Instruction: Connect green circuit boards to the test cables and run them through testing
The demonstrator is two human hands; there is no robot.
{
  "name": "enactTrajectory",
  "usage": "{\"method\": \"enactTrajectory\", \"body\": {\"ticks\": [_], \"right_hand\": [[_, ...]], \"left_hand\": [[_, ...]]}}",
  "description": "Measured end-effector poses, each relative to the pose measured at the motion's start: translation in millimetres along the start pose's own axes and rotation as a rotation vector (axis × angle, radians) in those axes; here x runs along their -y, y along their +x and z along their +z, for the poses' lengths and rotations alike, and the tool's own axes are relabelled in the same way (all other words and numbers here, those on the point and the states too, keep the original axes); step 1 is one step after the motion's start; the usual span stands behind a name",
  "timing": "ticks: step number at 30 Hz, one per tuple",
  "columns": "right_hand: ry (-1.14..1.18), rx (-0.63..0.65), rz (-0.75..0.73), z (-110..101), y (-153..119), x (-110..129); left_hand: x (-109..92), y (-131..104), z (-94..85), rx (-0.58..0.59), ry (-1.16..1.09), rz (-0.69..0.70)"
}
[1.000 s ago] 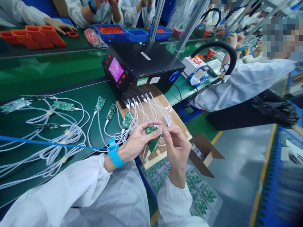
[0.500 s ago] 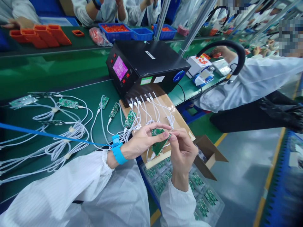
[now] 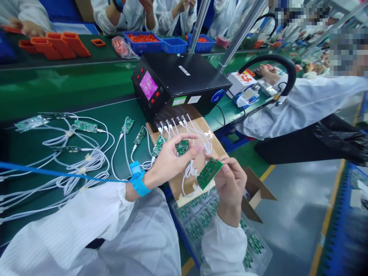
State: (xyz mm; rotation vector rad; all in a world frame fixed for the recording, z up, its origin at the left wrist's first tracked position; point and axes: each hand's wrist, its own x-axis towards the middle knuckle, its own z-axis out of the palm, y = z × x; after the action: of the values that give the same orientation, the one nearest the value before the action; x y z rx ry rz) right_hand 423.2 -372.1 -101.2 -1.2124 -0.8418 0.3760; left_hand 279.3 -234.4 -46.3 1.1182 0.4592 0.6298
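Observation:
A green circuit board [image 3: 209, 173] is pinched between the thumb and fingers of my right hand [image 3: 230, 180], tilted over the cardboard's near end. My left hand [image 3: 169, 159], with a blue wrist strap [image 3: 139, 180], is just left of it, thumb and index finger spread apart. A second small circuit board [image 3: 182, 148] shows in that gap and appears held by the other fingers, which are hidden. White cables [image 3: 188, 170] lie on the brown cardboard [image 3: 205, 126] beneath both hands. Another circuit board [image 3: 158, 145], plugged to a cable, is beyond my left wrist.
A black box with a pink screen [image 3: 148, 85] stands behind the cardboard. Cabled boards [image 3: 85, 126] and coiled cables [image 3: 86, 163] cover the left bench. Below is a clear tray of boards [image 3: 197, 230]; an open carton [image 3: 255, 195] sits right. A co-worker's sleeve [image 3: 287, 103] reaches in.
My hands have moved apart. My right hand has shifted right with its board, now turned broadside. My left thumb and index finger have left that board, and the hand has moved slightly up.

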Motion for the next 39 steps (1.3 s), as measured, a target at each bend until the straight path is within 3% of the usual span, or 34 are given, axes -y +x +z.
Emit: {"method": "enactTrajectory", "body": {"ticks": [4, 8, 12, 16, 20, 23, 27, 29, 32, 34, 39], "right_hand": [[0.113, 0.198, 0.043, -15, 19, 3], [-0.026, 0.619, 0.088, -15, 39, 28], [-0.279, 0.998, 0.079, 10, 48, 51], [-0.535, 1.166, 0.003, 41, 33, 43], [-0.857, 1.098, -0.171, 61, 1, 17], [-1.023, 1.060, -0.260, 65, -18, 8], [-0.910, 0.970, -0.242, 44, -27, 14], [-0.783, 0.779, -0.244, 22, -30, 17], [-0.769, 0.289, -0.295, -12, -42, 12], [-0.835, 0.116, -0.300, -26, -54, 2], [-0.939, 0.199, -0.286, -23, -76, -26]], "left_hand": [[-2, 1, -6.1, -0.023, 0.016, 0.017], [-6, 0, -7.7, -0.031, 0.020, 0.040], [-9, 2, -9.6, -0.044, -0.008, 0.033], [-11, 3, -12.9, -0.051, -0.024, 0.032], [-11, 2, -15.6, -0.062, -0.033, 0.001], [-10, 1, -17.1, -0.042, -0.014, -0.011], [-6, -1, -17.5, -0.022, -0.117, -0.056], [-4, 0, -16.9, -0.034, -0.190, -0.099], [-1, 3, -15.3, -0.032, -0.224, -0.133], [0, 6, -13.8, -0.017, -0.206, -0.141], [9, 11, -6.0, 0.008, -0.160, -0.194]]}}
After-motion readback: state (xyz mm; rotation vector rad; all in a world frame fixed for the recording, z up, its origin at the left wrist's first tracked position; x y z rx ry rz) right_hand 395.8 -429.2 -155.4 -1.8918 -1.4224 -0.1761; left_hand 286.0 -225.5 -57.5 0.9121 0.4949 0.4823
